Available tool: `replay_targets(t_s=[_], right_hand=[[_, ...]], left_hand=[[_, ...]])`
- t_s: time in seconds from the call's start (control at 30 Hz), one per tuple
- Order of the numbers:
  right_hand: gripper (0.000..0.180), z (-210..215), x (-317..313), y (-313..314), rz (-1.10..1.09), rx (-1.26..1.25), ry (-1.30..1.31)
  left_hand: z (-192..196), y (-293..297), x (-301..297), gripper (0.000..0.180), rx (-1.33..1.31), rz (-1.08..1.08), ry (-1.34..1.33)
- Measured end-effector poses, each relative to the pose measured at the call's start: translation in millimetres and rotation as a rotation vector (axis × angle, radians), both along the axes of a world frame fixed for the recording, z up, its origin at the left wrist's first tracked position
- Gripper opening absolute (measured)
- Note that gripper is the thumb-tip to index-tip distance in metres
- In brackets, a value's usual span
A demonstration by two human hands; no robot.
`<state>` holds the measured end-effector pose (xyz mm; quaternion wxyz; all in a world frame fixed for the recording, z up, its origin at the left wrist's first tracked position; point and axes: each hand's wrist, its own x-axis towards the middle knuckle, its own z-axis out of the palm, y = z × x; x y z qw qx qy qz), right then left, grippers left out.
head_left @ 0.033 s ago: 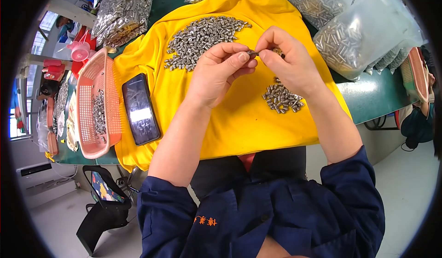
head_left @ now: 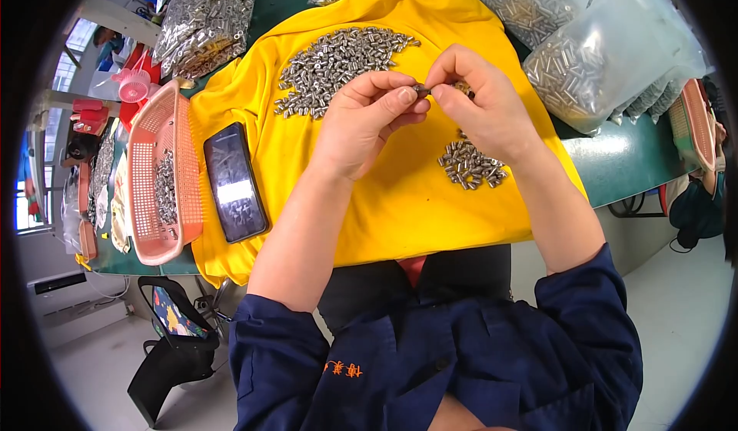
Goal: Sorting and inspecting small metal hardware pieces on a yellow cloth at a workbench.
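Over the yellow cloth (head_left: pixel 384 208), my left hand (head_left: pixel 369 116) pinches a small dark metal cylinder (head_left: pixel 420 90) between thumb and fingers. From the other side, the closed thumb and forefinger of my right hand (head_left: pixel 488 108) meet at that cylinder's right end. Something small and brass-coloured (head_left: pixel 463 87) shows by the curled fingers of my right hand; its kind I cannot make out. Beyond my left hand spreads a large heap of short silvery metal cylinders (head_left: pixel 338 62). A smaller heap of similar metal pieces (head_left: pixel 470 164) lies below my right hand.
A phone (head_left: pixel 234 181) lies left on the cloth, beside a pink plastic basket (head_left: pixel 142 193) with small metal parts. Clear bags of metal parts (head_left: pixel 573 69) crowd the back right, and another bag (head_left: pixel 204 27) stands back left. A person's arm (head_left: pixel 711 173) shows at the far right.
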<state>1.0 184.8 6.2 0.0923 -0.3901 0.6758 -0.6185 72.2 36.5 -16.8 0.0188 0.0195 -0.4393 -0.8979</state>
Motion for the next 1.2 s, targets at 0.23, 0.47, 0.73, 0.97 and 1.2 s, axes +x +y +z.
replay_targets(t_s=[0.23, 0.47, 0.73, 0.97, 1.2], right_hand=[[0.006, 3, 4, 2, -0.095, 0.165, 0.320], [0.006, -1, 2, 0, -0.125, 0.092, 0.121], [0.011, -3, -22, 7, -0.202, 0.005, -0.165], [0.008, -3, -19, 8, -0.145, -0.021, -0.174], [0.010, -1, -11, 3, -0.171, 0.045, -0.047]], left_hand=[[-1, 3, -1, 0.010, -0.142, 0.073, 0.027], [-1, 5, -3, 0.010, -0.286, 0.197, 0.047], [1, 26, 0, 0.010, -0.990, -0.019, 0.081], [22, 14, 14, 0.019, -1.246, 0.263, 0.353], [20, -34, 41, 0.015, -1.663, 0.174, -0.230]])
